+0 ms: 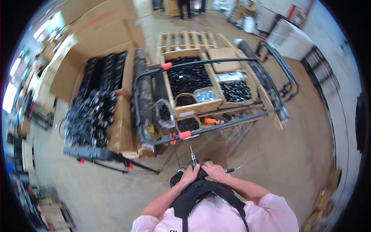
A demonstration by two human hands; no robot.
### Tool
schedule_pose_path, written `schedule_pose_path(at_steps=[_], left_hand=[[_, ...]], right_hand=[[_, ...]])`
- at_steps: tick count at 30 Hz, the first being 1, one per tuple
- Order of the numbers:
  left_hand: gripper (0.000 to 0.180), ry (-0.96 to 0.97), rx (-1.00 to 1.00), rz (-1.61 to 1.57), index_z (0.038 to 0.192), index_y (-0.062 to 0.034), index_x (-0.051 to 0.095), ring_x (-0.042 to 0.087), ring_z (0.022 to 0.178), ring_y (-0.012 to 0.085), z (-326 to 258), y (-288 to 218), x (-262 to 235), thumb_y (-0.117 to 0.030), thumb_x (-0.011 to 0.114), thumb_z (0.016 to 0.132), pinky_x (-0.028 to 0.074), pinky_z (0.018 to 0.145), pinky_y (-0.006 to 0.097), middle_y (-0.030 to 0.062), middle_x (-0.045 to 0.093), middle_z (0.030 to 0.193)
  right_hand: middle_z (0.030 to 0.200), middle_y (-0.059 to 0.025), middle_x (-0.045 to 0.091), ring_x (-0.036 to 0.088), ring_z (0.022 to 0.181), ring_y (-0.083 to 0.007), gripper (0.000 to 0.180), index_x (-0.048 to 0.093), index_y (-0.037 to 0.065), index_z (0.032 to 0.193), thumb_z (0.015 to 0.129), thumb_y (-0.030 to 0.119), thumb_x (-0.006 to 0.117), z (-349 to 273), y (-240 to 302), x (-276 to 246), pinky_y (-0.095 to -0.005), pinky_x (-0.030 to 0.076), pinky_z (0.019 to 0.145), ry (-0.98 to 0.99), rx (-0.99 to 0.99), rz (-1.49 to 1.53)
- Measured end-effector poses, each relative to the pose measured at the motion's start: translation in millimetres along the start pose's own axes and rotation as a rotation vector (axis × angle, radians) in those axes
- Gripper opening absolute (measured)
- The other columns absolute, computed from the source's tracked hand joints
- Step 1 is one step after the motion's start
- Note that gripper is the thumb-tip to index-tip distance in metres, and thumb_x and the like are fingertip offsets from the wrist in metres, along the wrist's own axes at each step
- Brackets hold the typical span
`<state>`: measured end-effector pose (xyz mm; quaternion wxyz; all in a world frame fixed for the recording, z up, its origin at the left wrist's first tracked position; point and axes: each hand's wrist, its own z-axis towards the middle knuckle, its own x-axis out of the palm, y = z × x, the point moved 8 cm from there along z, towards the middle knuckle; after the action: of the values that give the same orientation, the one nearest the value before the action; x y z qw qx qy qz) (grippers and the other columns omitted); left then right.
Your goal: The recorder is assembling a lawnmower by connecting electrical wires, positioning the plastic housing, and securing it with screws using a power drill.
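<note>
Close to my body, my left hand [190, 174] is wrapped round the front part of a black corded power screwdriver [194, 159]. Its long, brass-coloured bit points away from me. My right hand [215, 171] grips the body beside it, where a cable runs off to the right; my fingers hide most of the handle. Ahead of the bit, a dark grey tubular frame [224, 123] with red clips [185, 134] rests across the workbench. Inside its outline stands a wooden box [178, 112] of small black parts, with a small bin of silvery fasteners [205, 95].
At left, an open cardboard box [120, 133] holds black tubes and wrapped parts, with another frame [100, 154] along its near side. An orange-handled tool [212, 121] lies on the bench. More bent tubes [288, 73] stand at right. A person [184, 8] is far back.
</note>
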<state>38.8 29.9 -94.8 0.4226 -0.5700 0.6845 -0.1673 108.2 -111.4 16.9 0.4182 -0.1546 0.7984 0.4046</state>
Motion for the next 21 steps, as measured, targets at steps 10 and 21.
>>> schedule_pose_path(at_steps=[10, 21], left_hand=[[0.056, 0.323, 0.153, 0.340, 0.123, 0.0000, 0.071, 0.074, 0.101, 0.0334, 39.5, -45.2, -7.4, -0.050, 0.054, 0.103, 0.055, 0.094, 0.044, 0.0201, 0.076, 0.111], [0.040, 0.586, 0.283, 0.197, 0.127, -0.0031, 0.067, 0.071, 0.100, 0.0226, 85.7, -302.7, 49.9, -0.037, 0.057, 0.108, 0.055, 0.091, 0.036, 0.0123, 0.074, 0.107]], right_hand=[[0.111, -0.0258, 0.075, 0.071, 0.109, -0.0421, 0.050, 0.072, 0.003, 0.121, 0.077, 0.025, 0.071, -129.4, -184.8, -10.6, -0.0501, 0.055, 0.095, -0.346, 1.162, 0.556], [0.132, -0.0240, 0.062, 0.064, 0.121, -0.0439, 0.062, 0.055, 0.004, 0.140, 0.086, 0.024, 0.077, -67.3, -379.9, -135.6, -0.0506, 0.052, 0.104, -0.726, 1.074, 0.353]])
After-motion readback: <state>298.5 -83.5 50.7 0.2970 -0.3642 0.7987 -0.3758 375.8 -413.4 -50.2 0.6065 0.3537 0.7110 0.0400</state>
